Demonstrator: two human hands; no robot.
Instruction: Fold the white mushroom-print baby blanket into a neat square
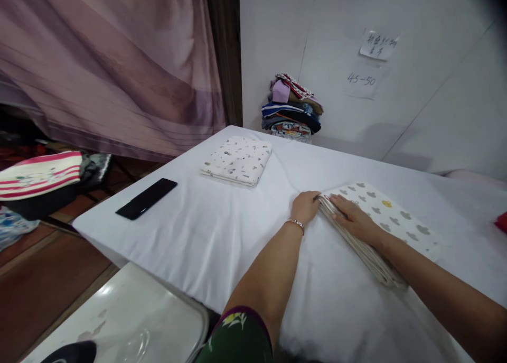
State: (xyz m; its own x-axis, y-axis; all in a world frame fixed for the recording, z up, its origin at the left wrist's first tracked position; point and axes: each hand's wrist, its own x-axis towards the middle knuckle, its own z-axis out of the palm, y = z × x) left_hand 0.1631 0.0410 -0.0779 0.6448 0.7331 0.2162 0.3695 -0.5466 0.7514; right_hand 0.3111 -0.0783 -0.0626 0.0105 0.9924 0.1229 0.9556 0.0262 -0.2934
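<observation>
A folded white cloth with grey and yellow prints (400, 217) lies on the white-covered table (206, 231), its layered edge facing me. At the cloth's left corner my left hand (306, 207) is closed on the layers, the fingertips partly hidden. My right hand (356, 220) rests on top of the same cloth near that corner, fingers stretched out and flat. Farther left sits another folded white cloth with small dark prints (237, 161), apart from both hands.
A black phone (146, 198) lies near the table's left edge. Stacked clothes (292, 109) stand against the wall behind the table. A pink curtain (119, 62) hangs at left, a white stool (130, 315) stands in front, and something red (501, 222) shows at right.
</observation>
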